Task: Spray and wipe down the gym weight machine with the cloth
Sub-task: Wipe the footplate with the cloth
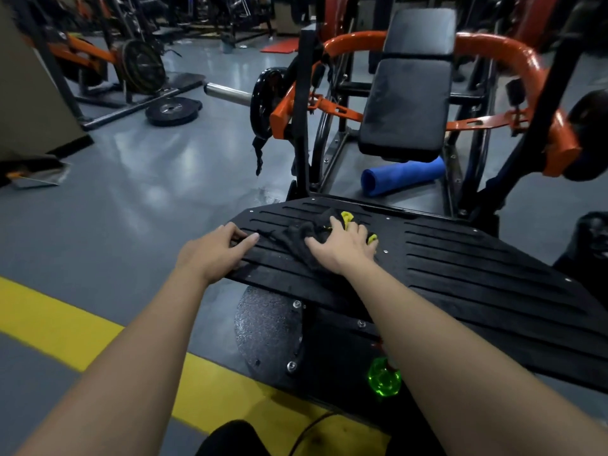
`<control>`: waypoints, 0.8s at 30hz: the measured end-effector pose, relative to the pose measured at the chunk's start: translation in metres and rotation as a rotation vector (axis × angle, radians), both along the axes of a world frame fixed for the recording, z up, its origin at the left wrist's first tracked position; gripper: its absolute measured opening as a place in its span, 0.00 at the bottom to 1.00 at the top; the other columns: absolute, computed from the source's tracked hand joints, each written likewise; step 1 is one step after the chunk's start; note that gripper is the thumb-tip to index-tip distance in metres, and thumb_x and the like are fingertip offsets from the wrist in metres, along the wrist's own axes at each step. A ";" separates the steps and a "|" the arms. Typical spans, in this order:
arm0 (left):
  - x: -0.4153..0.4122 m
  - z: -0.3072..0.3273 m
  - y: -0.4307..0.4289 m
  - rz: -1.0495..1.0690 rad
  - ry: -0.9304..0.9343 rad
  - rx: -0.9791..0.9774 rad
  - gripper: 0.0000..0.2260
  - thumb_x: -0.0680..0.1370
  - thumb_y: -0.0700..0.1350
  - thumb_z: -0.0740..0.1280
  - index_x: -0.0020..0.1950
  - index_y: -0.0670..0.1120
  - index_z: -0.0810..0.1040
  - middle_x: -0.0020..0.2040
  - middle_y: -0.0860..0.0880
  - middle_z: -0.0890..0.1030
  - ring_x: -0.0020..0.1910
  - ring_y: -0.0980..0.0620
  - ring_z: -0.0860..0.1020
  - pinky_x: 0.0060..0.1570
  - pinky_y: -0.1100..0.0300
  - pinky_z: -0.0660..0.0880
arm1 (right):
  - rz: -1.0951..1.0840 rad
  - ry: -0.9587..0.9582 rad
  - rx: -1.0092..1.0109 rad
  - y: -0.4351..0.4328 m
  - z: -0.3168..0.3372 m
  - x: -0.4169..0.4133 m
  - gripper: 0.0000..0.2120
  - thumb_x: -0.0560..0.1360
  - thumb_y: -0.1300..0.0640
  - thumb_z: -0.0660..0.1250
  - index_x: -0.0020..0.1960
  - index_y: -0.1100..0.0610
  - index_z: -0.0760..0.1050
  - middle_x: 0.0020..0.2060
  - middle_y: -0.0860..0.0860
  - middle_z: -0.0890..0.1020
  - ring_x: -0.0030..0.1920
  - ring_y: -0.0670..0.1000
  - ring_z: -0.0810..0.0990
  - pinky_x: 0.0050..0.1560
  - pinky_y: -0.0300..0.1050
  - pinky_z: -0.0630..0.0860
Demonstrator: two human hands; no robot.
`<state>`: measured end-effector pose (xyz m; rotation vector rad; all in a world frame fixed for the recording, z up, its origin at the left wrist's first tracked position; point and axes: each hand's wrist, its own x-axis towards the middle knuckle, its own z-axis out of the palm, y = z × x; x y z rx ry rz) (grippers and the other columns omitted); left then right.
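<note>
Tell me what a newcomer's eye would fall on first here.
The right hand pressing a dark, yellow-trimmed cloth on the black ribbed footplate at centre, the left hand resting on its left corner. Behind, bright orange bars curve around the seat pad, a blue roll lying beneath it. A glowing green bottle sits low, under the right forearm.

1. Glossy grey floor [138,199] mirrors pale overhead light — a broad yellow stripe [65,324] crosses it nearest.
2. At left, a beige wall panel [29,103].
3. Beyond, an orange-and-black plate-loaded rig [88,57], a loose weight plate [172,110] flat on the floor, a red mat [281,46] farther back.
</note>
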<state>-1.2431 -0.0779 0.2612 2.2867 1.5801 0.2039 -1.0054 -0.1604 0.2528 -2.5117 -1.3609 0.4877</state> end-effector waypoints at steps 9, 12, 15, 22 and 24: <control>0.000 -0.014 0.006 0.086 -0.001 0.125 0.30 0.74 0.77 0.46 0.70 0.69 0.71 0.76 0.64 0.68 0.75 0.52 0.70 0.65 0.49 0.71 | -0.037 -0.054 -0.031 0.115 -0.033 0.053 0.34 0.76 0.34 0.60 0.77 0.49 0.64 0.76 0.58 0.64 0.77 0.63 0.58 0.74 0.70 0.55; -0.002 -0.019 0.008 0.099 -0.009 0.155 0.31 0.73 0.76 0.46 0.69 0.69 0.73 0.76 0.67 0.68 0.76 0.56 0.68 0.65 0.48 0.71 | -0.012 -0.050 -0.017 0.154 -0.044 0.070 0.34 0.76 0.33 0.60 0.77 0.49 0.65 0.76 0.57 0.65 0.76 0.63 0.61 0.73 0.67 0.59; 0.000 -0.019 0.007 0.079 -0.001 0.166 0.35 0.71 0.78 0.44 0.69 0.68 0.75 0.75 0.67 0.68 0.78 0.58 0.64 0.73 0.46 0.66 | -0.052 -0.053 -0.042 0.181 -0.047 0.081 0.35 0.75 0.31 0.60 0.75 0.51 0.69 0.74 0.58 0.69 0.74 0.63 0.63 0.72 0.68 0.62; -0.001 -0.021 0.009 0.078 0.004 0.162 0.36 0.68 0.80 0.46 0.69 0.68 0.74 0.75 0.67 0.68 0.77 0.55 0.67 0.70 0.45 0.68 | -0.066 -0.056 -0.047 0.192 -0.049 0.083 0.35 0.76 0.32 0.61 0.73 0.54 0.71 0.71 0.59 0.72 0.74 0.62 0.64 0.72 0.66 0.63; -0.003 -0.021 0.011 0.088 -0.008 0.155 0.35 0.68 0.79 0.46 0.68 0.69 0.74 0.75 0.68 0.68 0.76 0.55 0.68 0.67 0.47 0.71 | -0.051 -0.019 0.006 0.185 -0.045 0.077 0.33 0.75 0.35 0.64 0.71 0.55 0.73 0.70 0.58 0.74 0.73 0.61 0.67 0.72 0.62 0.66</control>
